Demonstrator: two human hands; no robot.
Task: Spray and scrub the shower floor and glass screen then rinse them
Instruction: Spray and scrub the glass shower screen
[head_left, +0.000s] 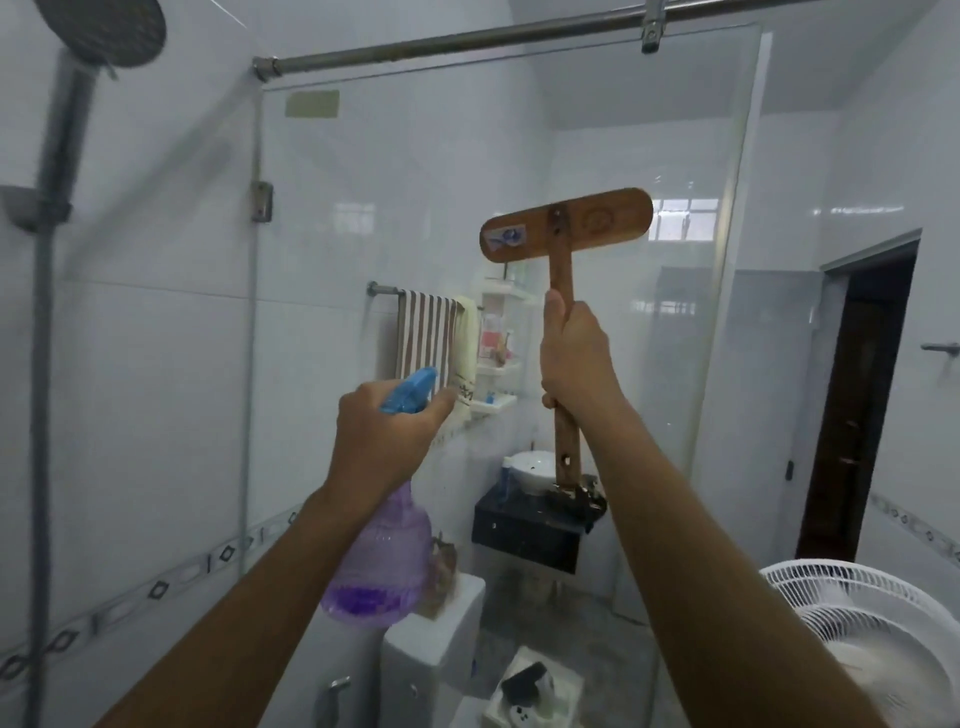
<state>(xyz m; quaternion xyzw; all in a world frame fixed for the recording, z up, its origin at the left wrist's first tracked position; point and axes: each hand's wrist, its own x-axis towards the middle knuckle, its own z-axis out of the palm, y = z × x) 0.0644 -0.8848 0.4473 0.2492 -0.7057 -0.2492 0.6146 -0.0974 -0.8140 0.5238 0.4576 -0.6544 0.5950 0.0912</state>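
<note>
Brush (566, 224) is gripped upright in the right hand (574, 353), head crosswise up by the glass (415, 208). Bottle (379, 566) is gripped in the left hand (379, 441), lower left, nozzle pointed glassward.

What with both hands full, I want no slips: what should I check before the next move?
1. Left hand grips the bottle: ok.
2. Nozzle faces the glass: ok.
3. Liquid in the bottle: ok, some at the bottom.
4. Right hand grips the brush by its handle: ok.
5. Brush head touches the glass: cannot tell.
6. Glass wet with spray: cannot tell.
</note>
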